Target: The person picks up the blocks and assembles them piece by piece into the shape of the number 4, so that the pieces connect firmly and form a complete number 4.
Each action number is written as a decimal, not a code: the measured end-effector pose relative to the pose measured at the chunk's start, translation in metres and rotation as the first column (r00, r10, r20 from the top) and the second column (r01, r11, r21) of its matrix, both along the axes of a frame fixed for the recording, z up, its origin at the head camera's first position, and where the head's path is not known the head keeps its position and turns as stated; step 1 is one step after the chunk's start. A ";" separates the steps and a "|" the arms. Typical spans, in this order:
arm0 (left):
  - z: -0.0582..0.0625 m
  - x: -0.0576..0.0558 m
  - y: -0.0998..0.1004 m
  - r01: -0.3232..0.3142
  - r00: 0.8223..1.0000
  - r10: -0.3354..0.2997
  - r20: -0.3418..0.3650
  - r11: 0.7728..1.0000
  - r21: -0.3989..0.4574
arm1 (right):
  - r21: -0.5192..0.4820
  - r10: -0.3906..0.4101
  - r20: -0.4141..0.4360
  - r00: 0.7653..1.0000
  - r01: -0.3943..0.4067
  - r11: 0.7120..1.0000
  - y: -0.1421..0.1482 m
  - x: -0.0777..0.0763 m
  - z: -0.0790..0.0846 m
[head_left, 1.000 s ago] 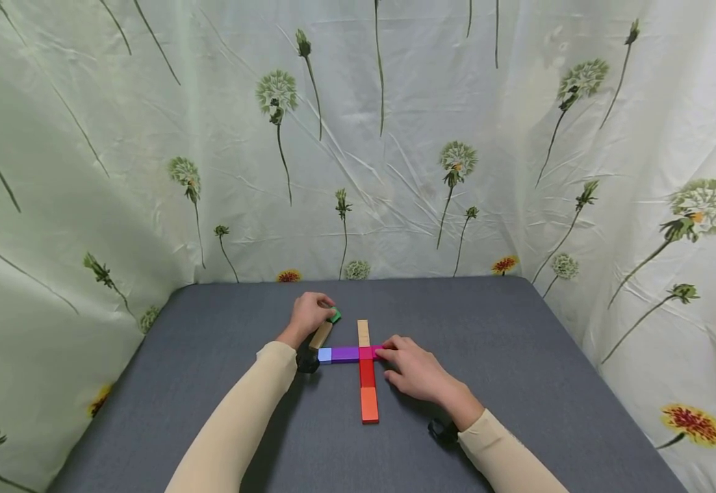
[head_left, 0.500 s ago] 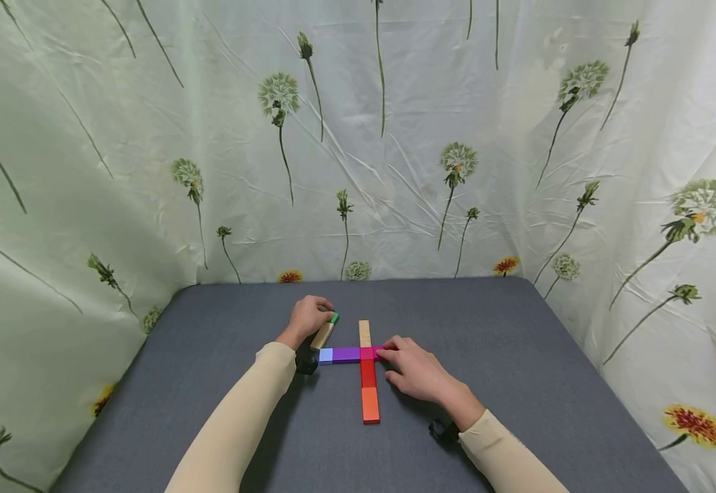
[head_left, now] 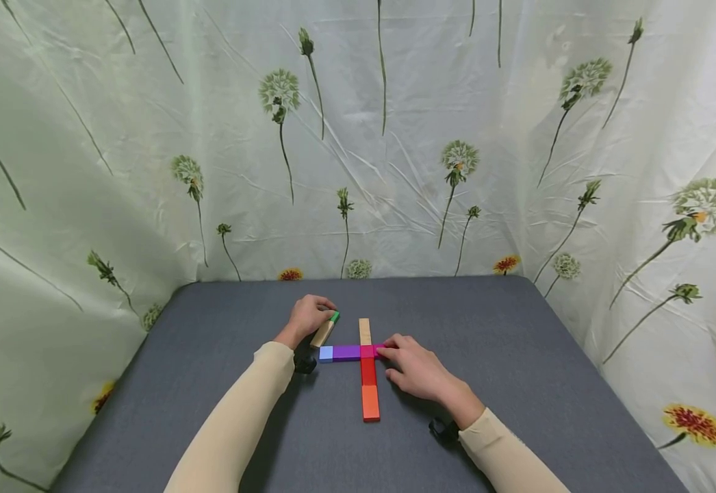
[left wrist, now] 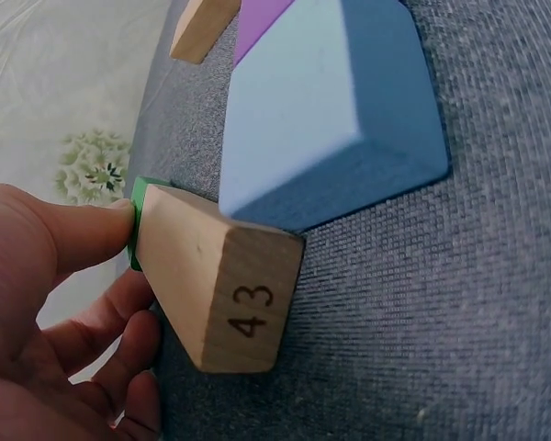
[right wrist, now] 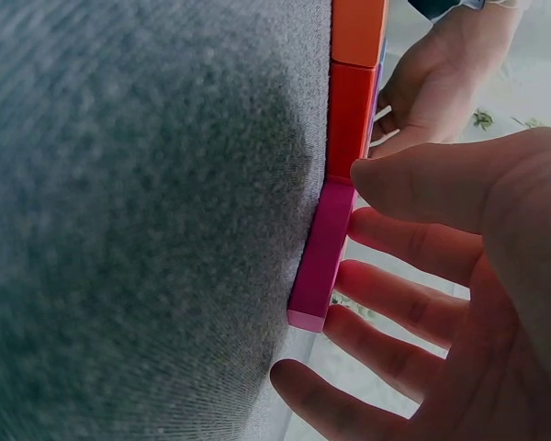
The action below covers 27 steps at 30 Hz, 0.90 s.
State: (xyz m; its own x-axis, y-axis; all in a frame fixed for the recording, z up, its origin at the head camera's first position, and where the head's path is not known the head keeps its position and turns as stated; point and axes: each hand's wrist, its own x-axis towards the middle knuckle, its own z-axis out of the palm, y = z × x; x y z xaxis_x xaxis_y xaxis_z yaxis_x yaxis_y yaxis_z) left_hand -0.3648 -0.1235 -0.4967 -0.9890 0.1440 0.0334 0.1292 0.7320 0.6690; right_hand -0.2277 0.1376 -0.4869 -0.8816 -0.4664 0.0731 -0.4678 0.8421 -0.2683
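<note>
My left hand (head_left: 306, 318) pinches a small green block (head_left: 335, 316) at the far end of a slanted plain wooden block (head_left: 323, 334). In the left wrist view the wooden block's near end, marked 43 (left wrist: 250, 310), stands by the corner of a light blue block (left wrist: 326, 110). A purple block (head_left: 346, 353) runs from the light blue one to the middle of a cross of blocks. My right hand (head_left: 418, 370) rests its fingers along a magenta block (right wrist: 323, 248) on the cross's right side, its thumb near the red block (right wrist: 349, 110).
Below the cross's middle lie the red block and an orange block (head_left: 370, 402); another plain wooden block (head_left: 365, 332) extends above it. All lie flat on a dark grey cloth surface (head_left: 210, 411). A flower-printed curtain (head_left: 382, 171) hangs behind and at both sides.
The green block has been turned slightly and now lies in line with the slanted wooden block's end. My right hand has hardly moved.
</note>
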 end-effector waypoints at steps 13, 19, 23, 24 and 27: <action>0.002 0.001 -0.007 0.094 0.994 -0.098 0.046 0.993 0.074 | -0.003 0.003 -0.004 1.000 -0.003 1.000 0.001 -0.001 0.001; -0.001 0.000 -0.013 0.129 0.990 -0.133 0.054 0.988 0.084 | -0.002 0.004 -0.002 1.000 -0.004 1.000 0.000 -0.001 0.000; -0.002 0.000 -0.015 0.142 0.988 -0.147 0.054 0.986 0.087 | -0.006 0.003 -0.005 1.000 -0.003 1.000 0.000 0.000 0.000; -0.002 0.000 -0.015 0.144 0.987 -0.149 0.053 0.986 0.084 | -0.006 0.004 -0.007 1.000 -0.004 1.000 0.000 -0.001 0.000; -0.002 0.000 -0.015 0.146 0.987 -0.151 0.054 0.986 0.080 | -0.005 0.006 -0.010 1.000 -0.006 1.000 0.000 0.000 0.000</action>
